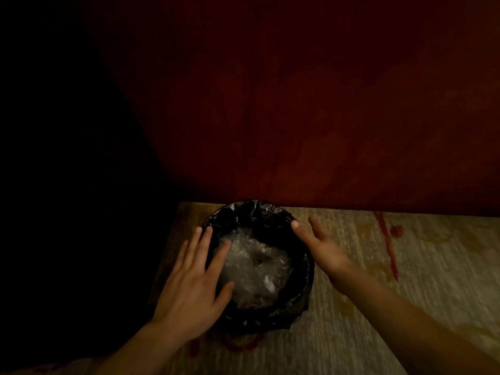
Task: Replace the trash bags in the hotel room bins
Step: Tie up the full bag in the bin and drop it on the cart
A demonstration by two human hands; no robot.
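Round bin [308, 269] on beige red-patterned carpet [405, 299] against dark red wall [297, 117], black trash bag [257, 215] lining it, crumpled clear plastic [257, 269] inside, left hand [192, 277] flat, fingers spread over rim at 8 o'clock, right hand [322, 247] straight-fingered at rim, 2 o'clock

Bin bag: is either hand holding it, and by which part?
Nothing is held. The left hand lies flat over the bag at its left rim; the right hand, fingers straight, beside its right rim.
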